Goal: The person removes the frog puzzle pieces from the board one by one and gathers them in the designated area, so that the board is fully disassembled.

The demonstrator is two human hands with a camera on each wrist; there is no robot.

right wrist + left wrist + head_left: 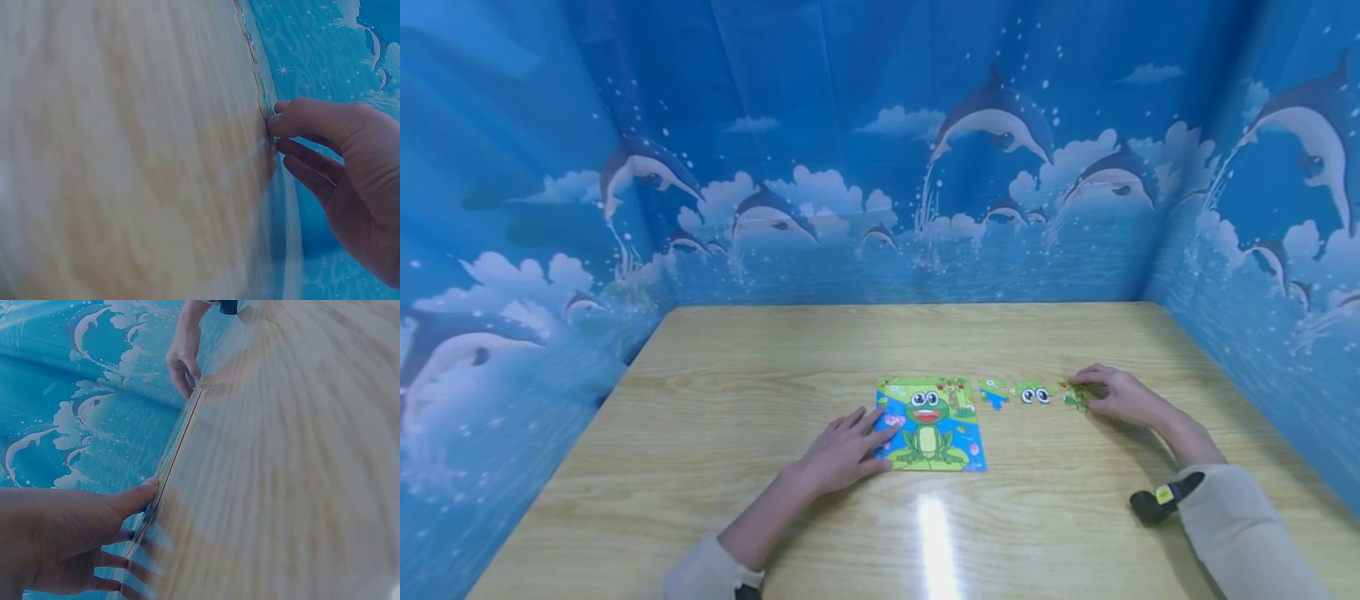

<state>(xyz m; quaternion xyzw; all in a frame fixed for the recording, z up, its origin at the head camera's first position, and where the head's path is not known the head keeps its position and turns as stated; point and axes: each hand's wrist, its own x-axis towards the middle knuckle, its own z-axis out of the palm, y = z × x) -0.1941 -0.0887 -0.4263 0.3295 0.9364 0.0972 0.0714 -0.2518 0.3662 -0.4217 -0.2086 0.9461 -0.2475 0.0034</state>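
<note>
A square frog puzzle (928, 437) lies flat near the middle of the wooden table, its frog picture facing up. My left hand (846, 450) rests on its left side with spread, fairly straight fingers. To the right, three loose puzzle pieces lie in a row: a green and blue one (994, 394), one with the frog's eyes (1034, 393), and a green one with red spots (1074, 397). My right hand (1116, 396) pinches this last piece between thumb and fingers at the table surface. In the right wrist view, the thumb and fingertips meet at its edge.
The wooden table (737, 358) ends at a blue curtain (850, 250) printed with dolphins, which stands at the back and both sides. A dark wrist strap with a black device (1148, 507) sits by the right sleeve. Light reflects off the tabletop in front.
</note>
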